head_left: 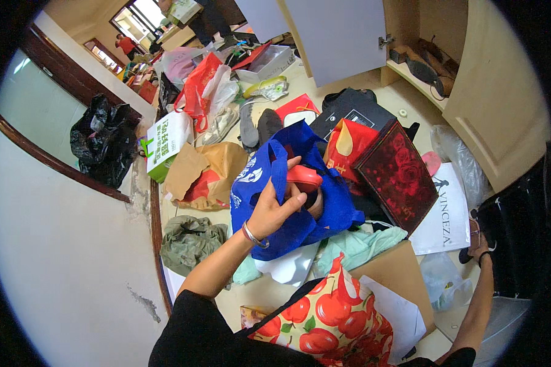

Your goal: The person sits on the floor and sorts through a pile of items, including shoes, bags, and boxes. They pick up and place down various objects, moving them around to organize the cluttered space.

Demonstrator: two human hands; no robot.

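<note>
My left hand (275,206) is at the mouth of a blue non-woven bag (266,215), its fingers around the bag's edge or handle. Just past the fingers, a red shoe (304,178) shows in the bag's opening, with other partly hidden things below it. At the far right, my right hand (477,245) grips a brownish-pink shoe (474,231) beside a white printed bag (445,211). A box lid with red roses (399,176) leans between the two bags. An apron with red apples (326,316) covers my lap.
Shoes, including a grey one (248,124), lie beyond the blue bag. A brown paper bag (225,160), a green-and-white box (169,142) and a black plastic bag (105,137) are at left. An open cabinet (415,75) stands at upper right. Other people are in the background.
</note>
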